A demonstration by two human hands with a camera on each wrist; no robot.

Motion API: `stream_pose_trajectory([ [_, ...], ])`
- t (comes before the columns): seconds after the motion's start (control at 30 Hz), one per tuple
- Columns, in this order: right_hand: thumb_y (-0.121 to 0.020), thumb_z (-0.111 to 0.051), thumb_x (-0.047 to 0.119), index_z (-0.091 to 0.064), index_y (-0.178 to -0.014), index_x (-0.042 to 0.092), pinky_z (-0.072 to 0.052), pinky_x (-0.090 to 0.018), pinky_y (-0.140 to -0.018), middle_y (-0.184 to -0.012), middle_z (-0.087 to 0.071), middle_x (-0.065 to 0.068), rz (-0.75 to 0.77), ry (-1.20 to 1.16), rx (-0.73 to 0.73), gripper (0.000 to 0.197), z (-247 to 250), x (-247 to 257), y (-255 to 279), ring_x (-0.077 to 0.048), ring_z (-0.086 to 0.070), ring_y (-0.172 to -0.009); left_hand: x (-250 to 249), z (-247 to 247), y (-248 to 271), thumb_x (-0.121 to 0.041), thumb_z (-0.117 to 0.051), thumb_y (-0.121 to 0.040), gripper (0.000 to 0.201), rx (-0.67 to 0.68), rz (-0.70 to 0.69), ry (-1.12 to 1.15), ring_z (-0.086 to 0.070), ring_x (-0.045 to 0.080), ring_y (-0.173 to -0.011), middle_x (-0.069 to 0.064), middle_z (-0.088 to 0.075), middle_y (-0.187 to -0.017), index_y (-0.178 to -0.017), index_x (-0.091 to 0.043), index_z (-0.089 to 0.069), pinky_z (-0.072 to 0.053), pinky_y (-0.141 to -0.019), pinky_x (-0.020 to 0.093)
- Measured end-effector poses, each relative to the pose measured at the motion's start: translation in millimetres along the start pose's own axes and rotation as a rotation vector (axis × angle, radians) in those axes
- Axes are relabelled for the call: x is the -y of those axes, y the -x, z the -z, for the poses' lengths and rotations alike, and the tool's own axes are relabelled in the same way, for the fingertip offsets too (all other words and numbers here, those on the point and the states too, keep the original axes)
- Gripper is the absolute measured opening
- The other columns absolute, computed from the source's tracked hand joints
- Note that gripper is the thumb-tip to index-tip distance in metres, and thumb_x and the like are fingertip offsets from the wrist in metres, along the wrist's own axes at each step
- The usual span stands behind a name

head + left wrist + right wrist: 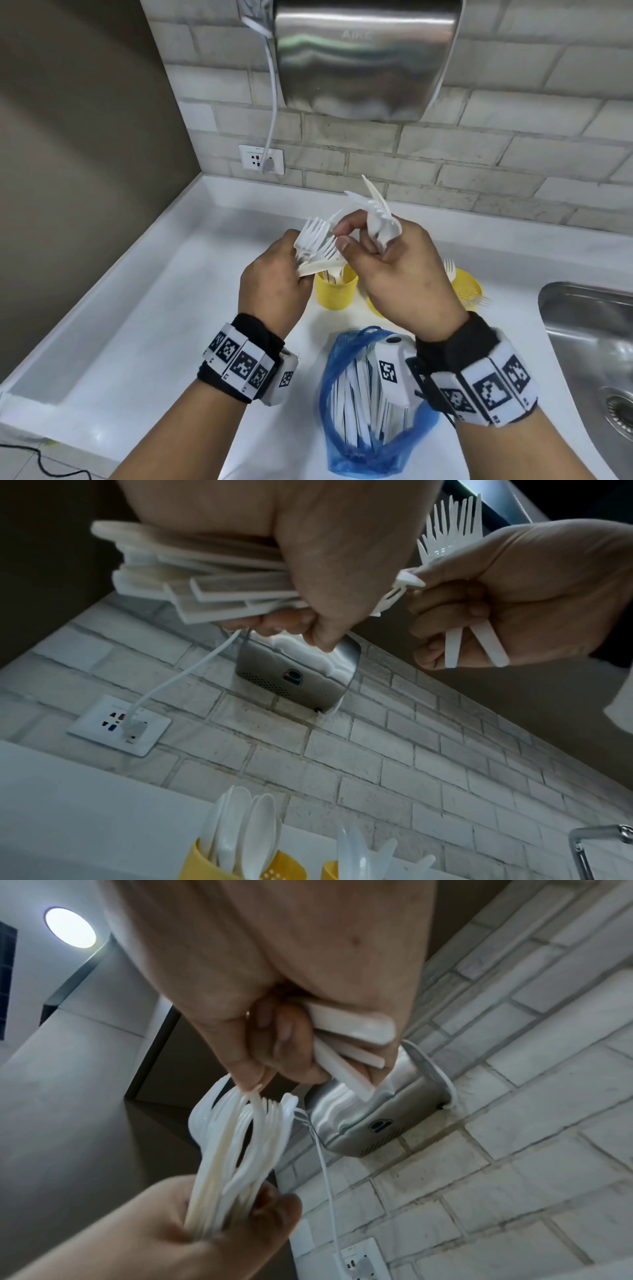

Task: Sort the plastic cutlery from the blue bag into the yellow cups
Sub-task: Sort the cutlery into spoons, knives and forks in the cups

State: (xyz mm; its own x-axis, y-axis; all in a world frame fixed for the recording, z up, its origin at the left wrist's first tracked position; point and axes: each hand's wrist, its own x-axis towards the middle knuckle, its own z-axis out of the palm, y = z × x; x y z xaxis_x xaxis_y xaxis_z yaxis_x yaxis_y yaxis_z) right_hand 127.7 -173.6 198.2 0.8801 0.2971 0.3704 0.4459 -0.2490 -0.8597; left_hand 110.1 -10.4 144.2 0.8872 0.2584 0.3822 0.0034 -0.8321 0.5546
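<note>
**Splitting the forks between two fists**

At centre-left of the head view my left hand [274, 284] curls its fingers round a thick bundle of forks [317, 241], tines up. Just right of it my right hand [394, 270] has its outer fingers wrapped on a smaller clutch of cutlery [378, 219], while thumb and forefinger pinch one tine-end from the bundle. I'd draw a single piece straight out, keeping the left grip firm so nothing spills. Below stand the yellow cups [335, 291]; the blue bag [363, 411], at the lower middle, still holds more.
</note>
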Motion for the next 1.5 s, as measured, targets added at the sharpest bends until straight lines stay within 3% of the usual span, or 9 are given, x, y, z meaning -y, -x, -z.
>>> stream_pose_trajectory([
  [0.33, -0.104, -0.057, 0.010, -0.062, -0.095, 0.015, -0.035, -0.017, -0.053, -0.058, -0.046, 0.016, -0.022, -0.368, -0.015, 0.011, 13.5, 2.8, -8.8, -0.002, -0.039, -0.049, 10.6, 0.6, -4.5, -0.023, -0.060, -0.094, 0.022, 0.010, -0.030, 0.045, -0.060, 0.042, -0.076, 0.007, -0.069, -0.082, -0.113, -0.016, -0.053, -0.039, -0.058, 0.035],
  [0.47, -0.100, -0.065, 0.009, -0.071, -0.092, 0.006, -0.052, -0.018, -0.073, -0.079, -0.075, -0.001, -0.045, -0.360, -0.007, 0.011, -9.9, -2.9, 2.3, -0.006, -0.071, -0.074, 3.8, -2.7, -3.7, -0.024, -0.061, -0.093, 0.028, 0.018, -0.018, 0.100, -0.062, 0.041, -0.079, 0.005, -0.070, -0.085, -0.119, -0.017, -0.052, -0.047, -0.062, 0.038],
  [0.53, -0.100, -0.065, 0.009, -0.075, -0.103, 0.003, -0.056, -0.022, -0.086, -0.097, -0.080, -0.006, -0.050, -0.368, -0.096, 0.012, -15.6, -5.0, 5.2, -0.012, -0.076, -0.095, 3.3, -5.3, -1.8, -0.024, -0.061, -0.094, 0.027, 0.030, -0.020, 0.109, -0.061, 0.040, -0.079, 0.005, -0.069, -0.084, -0.118, -0.018, -0.052, -0.047, -0.061, 0.038],
  [0.67, -0.108, -0.052, 0.019, -0.063, -0.092, -0.002, -0.044, -0.025, -0.062, -0.066, -0.054, 0.003, -0.028, -0.343, -0.408, 0.028, -1.5, -3.4, -4.0, -0.012, -0.052, -0.061, 9.6, -8.9, 0.0, -0.025, -0.060, -0.095, 0.026, 0.041, -0.019, 0.093, -0.062, 0.038, -0.076, 0.004, -0.069, -0.082, -0.118, -0.019, -0.051, -0.047, -0.061, 0.038],
  [0.77, -0.111, -0.040, 0.022, -0.054, -0.096, 0.001, -0.044, -0.038, -0.069, -0.079, -0.051, -0.009, 0.071, -0.323, -0.558, 0.030, 16.5, -1.5, -13.6, -0.025, -0.053, -0.072, 11.6, -9.5, -0.3, -0.026, -0.062, -0.095, 0.032, 0.034, -0.003, 0.105, -0.062, 0.035, -0.076, 0.003, -0.070, -0.084, -0.124, -0.018, -0.051, -0.048, -0.063, 0.037],
  [1.03, -0.106, -0.053, 0.037, -0.063, -0.122, 0.020, -0.045, -0.036, -0.050, -0.058, -0.054, 0.003, 0.052, -0.154, -0.255, 0.025, -2.1, 4.4, -1.6, -0.020, -0.050, -0.049, 0.8, -10.1, -2.7, -0.024, -0.061, -0.093, 0.025, 0.063, -0.030, 0.054, -0.062, 0.039, -0.078, 0.004, -0.068, -0.083, -0.115, -0.019, -0.050, -0.041, -0.059, 0.036],
  [1.2, -0.096, -0.073, 0.024, -0.070, -0.078, 0.015, -0.043, -0.025, -0.055, -0.057, -0.059, -0.002, 0.001, -0.057, -0.136, 0.020, -5.6, -0.8, 3.1, -0.008, -0.053, -0.054, -1.7, -6.3, -1.5, -0.016, -0.057, -0.090, 0.022, 0.054, -0.032, 0.029, -0.059, 0.038, -0.075, -0.003, -0.058, -0.076, -0.111, -0.017, -0.051, -0.031, -0.058, 0.032],
  [1.37, -0.105, -0.056, 0.015, -0.054, -0.076, 0.021, -0.035, -0.027, -0.048, -0.059, -0.039, 0.002, -0.024, -0.659, -0.383, 0.030, 30.0, 2.8, -9.6, -0.015, -0.033, -0.049, 15.3, -6.3, -1.1, -0.022, -0.063, -0.093, 0.029, 0.014, -0.007, 0.096, -0.059, 0.034, -0.073, -0.008, -0.059, -0.077, -0.120, -0.018, -0.052, -0.039, -0.060, 0.033],
  [1.5, -0.104, -0.041, 0.011, -0.046, -0.098, 0.007, -0.057, -0.039, -0.067, -0.077, -0.060, -0.010, -0.093, -0.864, -0.550, 0.009, 51.4, -1.8, -14.2, -0.034, -0.070, -0.073, 18.9, -9.7, -0.5, -0.026, -0.063, -0.097, 0.032, 0.057, -0.026, 0.300, -0.057, 0.007, -0.068, -0.016, -0.063, -0.078, -0.127, -0.023, -0.054, -0.046, -0.065, 0.024],
])
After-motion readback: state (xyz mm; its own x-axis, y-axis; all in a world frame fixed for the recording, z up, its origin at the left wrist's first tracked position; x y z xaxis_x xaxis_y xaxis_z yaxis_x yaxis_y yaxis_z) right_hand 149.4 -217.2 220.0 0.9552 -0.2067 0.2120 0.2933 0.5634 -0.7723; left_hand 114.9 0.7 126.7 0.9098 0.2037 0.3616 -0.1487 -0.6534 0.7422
